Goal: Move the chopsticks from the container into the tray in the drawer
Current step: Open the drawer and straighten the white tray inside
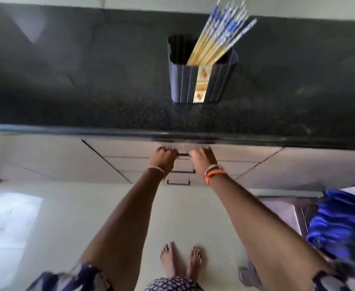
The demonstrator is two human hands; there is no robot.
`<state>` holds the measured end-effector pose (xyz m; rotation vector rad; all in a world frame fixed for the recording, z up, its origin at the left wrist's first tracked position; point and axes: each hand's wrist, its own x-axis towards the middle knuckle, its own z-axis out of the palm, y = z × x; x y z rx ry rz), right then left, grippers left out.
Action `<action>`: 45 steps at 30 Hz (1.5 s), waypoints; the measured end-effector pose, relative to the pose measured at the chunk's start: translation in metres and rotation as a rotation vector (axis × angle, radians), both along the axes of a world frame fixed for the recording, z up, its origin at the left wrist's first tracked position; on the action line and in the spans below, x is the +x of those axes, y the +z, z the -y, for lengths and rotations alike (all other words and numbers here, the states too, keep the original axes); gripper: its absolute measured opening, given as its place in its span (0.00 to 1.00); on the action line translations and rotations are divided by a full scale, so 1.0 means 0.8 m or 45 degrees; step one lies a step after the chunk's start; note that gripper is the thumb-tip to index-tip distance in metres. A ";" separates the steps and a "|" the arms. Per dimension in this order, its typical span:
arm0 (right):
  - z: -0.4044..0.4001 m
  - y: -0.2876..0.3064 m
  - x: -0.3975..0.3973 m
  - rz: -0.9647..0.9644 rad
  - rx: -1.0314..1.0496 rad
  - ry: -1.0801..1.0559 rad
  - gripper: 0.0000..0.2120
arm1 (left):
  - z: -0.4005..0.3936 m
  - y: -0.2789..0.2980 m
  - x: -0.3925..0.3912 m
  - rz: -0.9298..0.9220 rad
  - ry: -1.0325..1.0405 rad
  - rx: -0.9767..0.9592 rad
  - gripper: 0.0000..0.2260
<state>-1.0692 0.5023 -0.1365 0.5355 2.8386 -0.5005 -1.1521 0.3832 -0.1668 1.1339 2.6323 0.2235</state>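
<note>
Head view: a person is standing barefoot at a dark speckled counter, both arms reaching forward and down to the cabinet front beneath its edge. The left hand is curling its fingers closed around the left end of the top drawer's handle. The right hand is resting at the right end of the same handle, fingers bent over it; whether they are fully gripping it cannot be told through the blur. The top drawer is appearing shut, flush with the cabinet face, so the tray is not showing. Two further drawer handles are sitting below the hands.

The chopsticks are standing in a bundle inside the container, leaning toward its right side, pale wooden shafts down and blue-and-white patterned ends up. The container is a dark ribbed rectangular holder with a yellow label on its front, sitting on the counter well back from the edge, directly beyond the hands. A thin bangle is circling the left wrist; orange and beaded bands are circling the right wrist. A blue cloth is hanging at the right of the frame
</note>
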 end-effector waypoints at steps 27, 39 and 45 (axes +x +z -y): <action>0.069 0.093 0.174 -0.157 -0.020 0.201 0.22 | 0.114 0.123 0.116 0.245 0.027 -0.009 0.12; 0.114 0.107 0.264 0.419 -0.330 0.260 0.14 | 0.202 0.118 0.250 0.315 0.045 -0.108 0.10; 0.156 0.110 0.329 0.411 -0.336 0.305 0.11 | 0.233 0.135 0.299 0.488 -0.003 -0.252 0.11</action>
